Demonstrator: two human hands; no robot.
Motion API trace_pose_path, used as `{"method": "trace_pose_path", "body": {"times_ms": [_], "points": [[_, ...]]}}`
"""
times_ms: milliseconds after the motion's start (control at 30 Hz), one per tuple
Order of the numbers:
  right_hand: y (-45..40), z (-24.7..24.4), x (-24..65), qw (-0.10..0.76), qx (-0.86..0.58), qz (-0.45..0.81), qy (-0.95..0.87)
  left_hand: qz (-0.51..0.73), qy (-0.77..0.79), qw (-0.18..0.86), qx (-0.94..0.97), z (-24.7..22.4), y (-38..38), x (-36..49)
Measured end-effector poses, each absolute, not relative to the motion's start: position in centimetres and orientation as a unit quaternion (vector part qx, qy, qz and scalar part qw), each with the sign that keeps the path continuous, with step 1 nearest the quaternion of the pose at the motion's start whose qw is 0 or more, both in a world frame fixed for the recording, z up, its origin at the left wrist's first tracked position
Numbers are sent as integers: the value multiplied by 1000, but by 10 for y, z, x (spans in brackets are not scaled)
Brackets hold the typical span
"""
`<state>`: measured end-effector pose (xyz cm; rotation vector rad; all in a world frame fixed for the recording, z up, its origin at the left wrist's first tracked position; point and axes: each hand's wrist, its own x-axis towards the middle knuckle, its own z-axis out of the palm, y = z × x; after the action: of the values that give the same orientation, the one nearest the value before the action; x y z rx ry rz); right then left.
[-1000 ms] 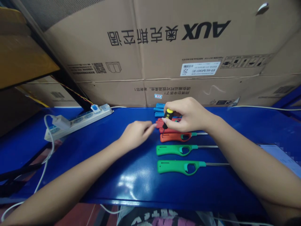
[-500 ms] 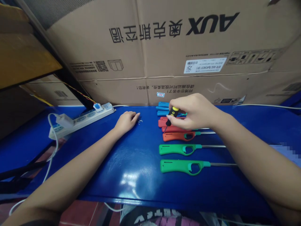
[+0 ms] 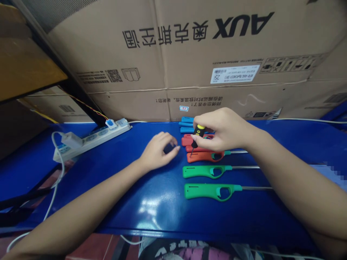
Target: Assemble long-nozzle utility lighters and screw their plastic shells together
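Observation:
My right hand (image 3: 222, 131) grips a black and yellow screwdriver (image 3: 198, 135). Its thin shaft slants down, and its tip is at the handle of an orange-red gas lighter (image 3: 203, 156). To the left of that handle, my left hand (image 3: 159, 151) hovers with thumb and index fingertip nearly meeting; what lies between them, if anything, is too small to see. Partly under my right hand are red lighters (image 3: 186, 141) and blue lighters (image 3: 187, 124). Nearer to me lie a green lighter (image 3: 199, 172) and another green lighter (image 3: 203, 191), their metal tubes pointing right.
A white power strip (image 3: 94, 139) with plugs and cables lies at the left of the blue table (image 3: 127, 206). Behind the table stands a large cardboard box (image 3: 146, 72). A small numbered label (image 3: 184, 108) is stuck on it.
My left hand has moved right from beside the small pale bits on the table toward the orange-red lighter. The screwdriver tip has shifted slightly down onto that lighter's handle.

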<state>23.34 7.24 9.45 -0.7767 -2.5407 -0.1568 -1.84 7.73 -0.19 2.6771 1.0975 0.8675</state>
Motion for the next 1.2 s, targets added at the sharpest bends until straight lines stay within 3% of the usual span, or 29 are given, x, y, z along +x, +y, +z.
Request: {"method": "trace_pose_path", "body": {"times_ms": [133, 367, 933, 1200], "points": [[73, 94, 234, 249, -289, -71, -921, 253, 293, 138, 911, -10, 58, 1], [75, 92, 233, 257, -289, -62, -920, 246, 279, 183, 910, -16, 61, -3], [72, 90, 227, 235, -283, -60, -928, 270, 279, 182, 903, -19, 59, 0], [59, 91, 211, 181, -350, -143, -908, 271, 292, 182, 899, -22, 59, -1]]}}
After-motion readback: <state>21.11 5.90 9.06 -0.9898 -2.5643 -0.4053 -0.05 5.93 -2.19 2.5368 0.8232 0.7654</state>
